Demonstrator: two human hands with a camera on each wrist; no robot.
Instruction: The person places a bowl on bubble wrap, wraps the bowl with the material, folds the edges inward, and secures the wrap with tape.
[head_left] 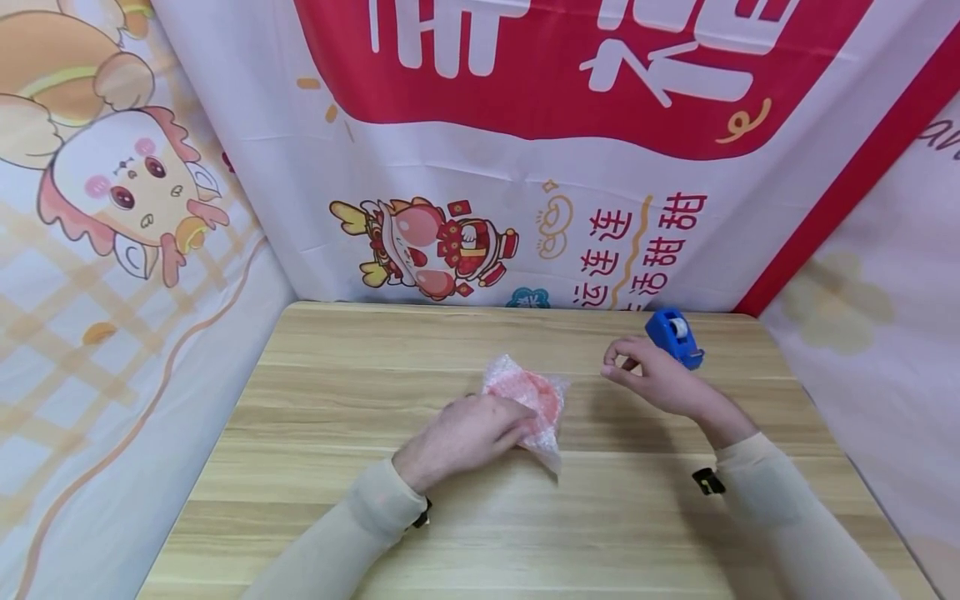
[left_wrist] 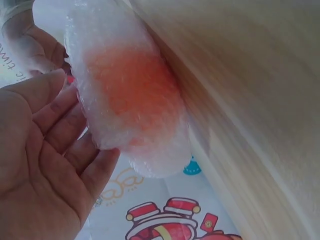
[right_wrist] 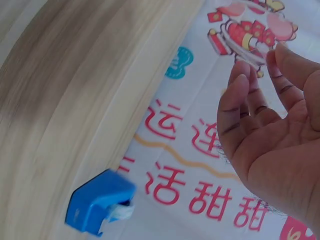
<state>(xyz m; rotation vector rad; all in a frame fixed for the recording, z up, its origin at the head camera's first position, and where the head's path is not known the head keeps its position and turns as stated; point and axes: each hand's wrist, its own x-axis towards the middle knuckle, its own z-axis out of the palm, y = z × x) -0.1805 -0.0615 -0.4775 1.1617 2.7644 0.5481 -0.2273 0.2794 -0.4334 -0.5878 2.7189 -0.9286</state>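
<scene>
A bubble-wrapped package [head_left: 551, 400] lies on the wooden table, a red-orange thing showing blurrily through its clear layers. My left hand [head_left: 472, 429] holds it from the left, thumb and fingertips on the wrap; the left wrist view shows these fingers against the edge of the package [left_wrist: 135, 95]. What is inside cannot be made out. Off to the right, my right hand [head_left: 652, 375] is raised above the table. Its thumb and fingertips pinch a small strip of clear tape [right_wrist: 254, 54], only faintly visible. Behind this hand stands a blue tape dispenser [head_left: 675, 337].
The wooden table [head_left: 337, 358] ends at a printed cloth [head_left: 547, 225] hanging along its back edge. More printed cloth hangs on the left and right sides. The blue dispenser sits close to the back right corner.
</scene>
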